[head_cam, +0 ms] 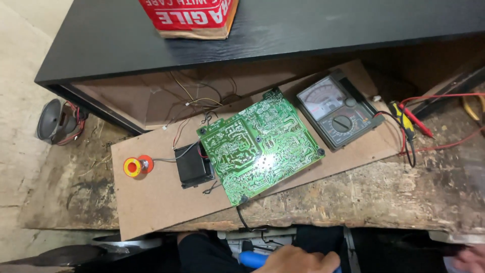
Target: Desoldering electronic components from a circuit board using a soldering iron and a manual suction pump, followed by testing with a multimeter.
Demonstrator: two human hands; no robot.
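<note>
My left hand (298, 261) is at the bottom edge, below the bench, closed around a blue-handled tool (251, 259) whose tip is out of sight. My right hand (470, 258) shows only as a blurred sliver in the bottom right corner, and its fingers cannot be made out. On the bench above lies a green circuit board (260, 144), solder side up, on a brown hardboard sheet (151, 197). A black boxy part (193, 166) is wired to the board's left edge. Neither hand touches the board.
An analog multimeter (336, 111) lies right of the board, its red probe (415, 120) and yellow-black probe (401, 116) beside it with red leads. A yellow and red solder spool (135, 166) sits left. A small speaker (53, 120) is far left. A black shelf (283, 30) carries a red carton (189, 15).
</note>
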